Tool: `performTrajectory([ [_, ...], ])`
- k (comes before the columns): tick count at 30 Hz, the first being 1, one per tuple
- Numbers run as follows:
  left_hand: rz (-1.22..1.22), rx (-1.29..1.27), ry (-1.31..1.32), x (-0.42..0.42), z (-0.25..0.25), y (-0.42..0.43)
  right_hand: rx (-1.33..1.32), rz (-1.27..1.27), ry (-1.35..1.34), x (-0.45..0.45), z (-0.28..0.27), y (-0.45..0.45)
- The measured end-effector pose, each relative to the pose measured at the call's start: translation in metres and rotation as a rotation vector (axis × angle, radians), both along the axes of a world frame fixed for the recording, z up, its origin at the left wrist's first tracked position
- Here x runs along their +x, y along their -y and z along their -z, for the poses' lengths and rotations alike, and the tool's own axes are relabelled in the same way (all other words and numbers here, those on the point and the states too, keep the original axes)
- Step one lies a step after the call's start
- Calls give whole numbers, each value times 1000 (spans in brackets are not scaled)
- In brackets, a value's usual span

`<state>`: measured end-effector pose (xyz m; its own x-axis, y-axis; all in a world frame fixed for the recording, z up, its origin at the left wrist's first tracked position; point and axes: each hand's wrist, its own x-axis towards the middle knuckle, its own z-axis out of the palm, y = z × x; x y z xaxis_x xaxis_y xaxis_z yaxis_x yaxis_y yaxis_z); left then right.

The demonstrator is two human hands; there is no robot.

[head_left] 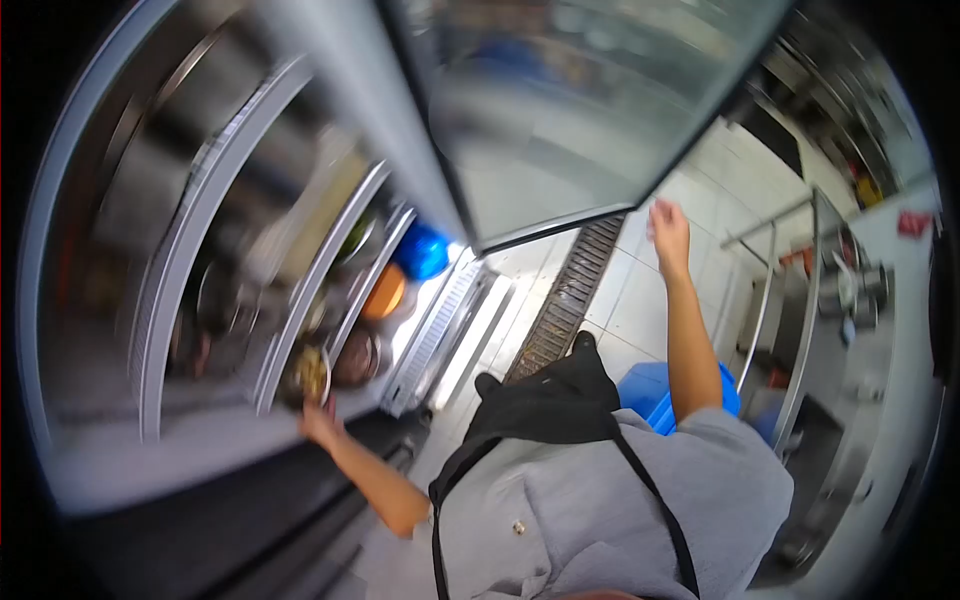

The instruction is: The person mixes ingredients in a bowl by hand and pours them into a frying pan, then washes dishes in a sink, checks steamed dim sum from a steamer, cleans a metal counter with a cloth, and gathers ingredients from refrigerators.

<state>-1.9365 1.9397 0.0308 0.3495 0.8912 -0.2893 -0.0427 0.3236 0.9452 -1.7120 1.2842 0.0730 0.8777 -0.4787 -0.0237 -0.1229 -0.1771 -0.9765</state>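
Observation:
My left hand [320, 424] reaches to a low shelf of the refrigerator on the left. Its fingers are closed at the rim of a metal bowl [313, 376] with pale yellowish pieces of food in it; the grip is partly blurred. My right hand [669, 232] is held out beside the lower corner of the glass door [560, 150], which stands swung open. Its fingers are loosely curled and apart, with nothing visible in them. A small gap shows between this hand and the door frame.
Wire shelves [215, 190] hold blurred pans and containers. An orange bowl [383, 292] and a blue container [424, 251] sit on the lower shelves. A drain grate [572, 290] crosses the tiled floor. A blue bin [650, 395] stands by my right side, near a steel counter [850, 400].

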Motion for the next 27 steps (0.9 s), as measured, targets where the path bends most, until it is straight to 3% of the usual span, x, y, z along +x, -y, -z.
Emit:
performTrajectory([
  [2,-116,181,-215,-6,-14,19,115,155,112,48,-33,58],
  [5,-65,317,-274,-10,-55,101,-164,300,444,145,-63,147],
  [7,113,304,-398,-17,-38,131,95,138,492,190,-89,179],
  [8,129,306,-375,-9,-30,163,231,20,236,183,-117,180],
  [9,293,283,-386,0,-20,198,274,-24,384,203,-110,180],
  [10,453,262,-399,9,-13,239,57,-66,434,228,-85,194],
  [11,573,268,-367,29,-9,293,98,-13,485,242,-69,192],
  [12,648,211,-503,57,-15,354,100,-74,499,227,-82,194],
  [14,1008,187,-424,110,36,437,92,-166,516,205,-92,201],
  [16,1250,61,-407,172,12,578,56,-197,548,198,-91,209],
  [17,1377,25,-384,204,37,628,34,-195,564,193,-91,217],
  [20,1710,74,-309,293,47,781,-14,-560,509,184,-115,270],
  [21,1769,97,-395,327,60,821,-8,-748,502,187,-120,299],
  [22,1809,208,-408,355,31,866,-139,-898,584,208,-107,326],
  [23,1834,187,-390,394,66,899,-427,-966,566,224,-96,362],
  [25,1791,70,-291,451,53,979,-616,-848,444,253,-81,447],
  [27,1793,56,-268,514,52,1056,-433,-679,376,278,-51,557],
])
